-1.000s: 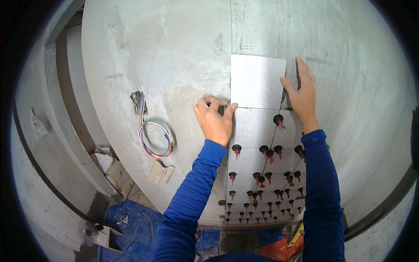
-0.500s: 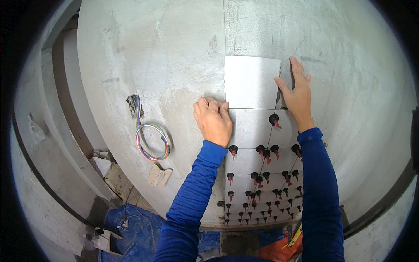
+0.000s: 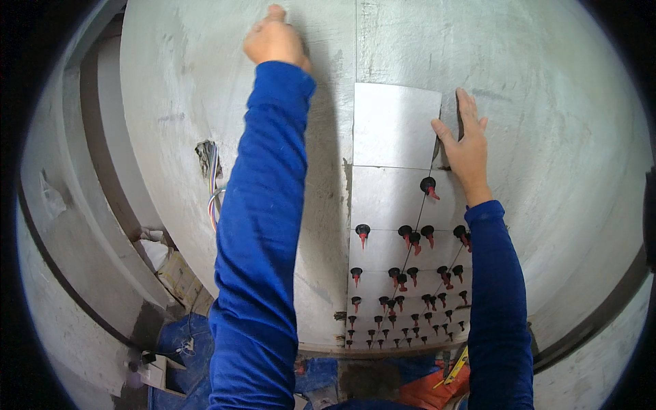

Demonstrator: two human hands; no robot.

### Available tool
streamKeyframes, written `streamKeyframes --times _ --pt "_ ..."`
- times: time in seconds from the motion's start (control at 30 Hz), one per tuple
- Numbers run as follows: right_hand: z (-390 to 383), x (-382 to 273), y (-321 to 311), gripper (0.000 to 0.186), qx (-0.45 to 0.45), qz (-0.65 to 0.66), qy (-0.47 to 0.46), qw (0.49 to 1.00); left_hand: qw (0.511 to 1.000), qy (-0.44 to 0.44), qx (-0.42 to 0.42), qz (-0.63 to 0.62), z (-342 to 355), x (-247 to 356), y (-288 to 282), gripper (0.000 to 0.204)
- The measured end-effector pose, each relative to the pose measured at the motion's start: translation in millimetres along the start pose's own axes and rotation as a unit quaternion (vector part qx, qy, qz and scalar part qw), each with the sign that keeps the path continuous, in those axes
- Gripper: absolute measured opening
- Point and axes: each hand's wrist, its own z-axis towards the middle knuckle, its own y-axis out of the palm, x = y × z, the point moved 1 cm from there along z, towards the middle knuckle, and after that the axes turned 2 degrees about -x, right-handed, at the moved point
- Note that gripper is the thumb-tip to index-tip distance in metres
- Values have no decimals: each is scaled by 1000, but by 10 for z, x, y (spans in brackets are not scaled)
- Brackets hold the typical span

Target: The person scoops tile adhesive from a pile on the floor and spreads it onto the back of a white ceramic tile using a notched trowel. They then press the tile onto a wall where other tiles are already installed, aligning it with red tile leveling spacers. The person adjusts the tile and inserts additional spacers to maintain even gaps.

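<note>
A light grey wall tile point(image 3: 395, 126) sits at the top of a tiled strip on the grey plastered wall. My right hand point(image 3: 468, 145) is open beside its right edge, thumb at the edge and fingers stretched up along the wall. Raised well above and left of the tile, my left hand point(image 3: 275, 42) is closed; the far side of its fingers is hidden, so what they may hold cannot be made out. Beneath the tile, a lower tile point(image 3: 389, 197) carries a black-and-red tile leveling clip point(image 3: 428, 186) at its right seam.
Several more clips point(image 3: 404, 236) stick out along the lower seams. Coloured wires point(image 3: 214, 164) hang from a wall hole at left, partly behind my left sleeve. Below are a blue sheet point(image 3: 318, 376), an orange sheet point(image 3: 430, 391) and a yellow level point(image 3: 456, 367).
My left hand has left the tile's lower left corner and risen up and left, its forearm now covering part of the wire coil. My right hand has stayed at the tile's right edge.
</note>
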Motion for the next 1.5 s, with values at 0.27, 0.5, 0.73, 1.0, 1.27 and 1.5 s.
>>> streamKeyframes --times 0.27,0.5,0.73,1.0,1.27,1.5 --pt "4 33 18 81 2 -3 5 1000 940 -42 -213 265 -1405 -331 -1146 27" --pt "21 8 6 80 -2 -3 12 1000 912 83 -257 309 -1580 -523 -1199 47" --pt "22 -23 -23 79 -7 -3 11 1000 933 77 -235 260 -1777 -556 -1143 48" --pt "12 -4 -10 81 1 -2 8 1000 947 -9 -194 256 -1950 -674 -1254 38" --pt "3 68 38 81 27 -1 -27 999 952 -29 -179 248 -1921 -739 -1212 42" --pt "-21 107 66 82 20 3 -20 1000 944 -29 -167 284 -1880 -693 -1145 45"
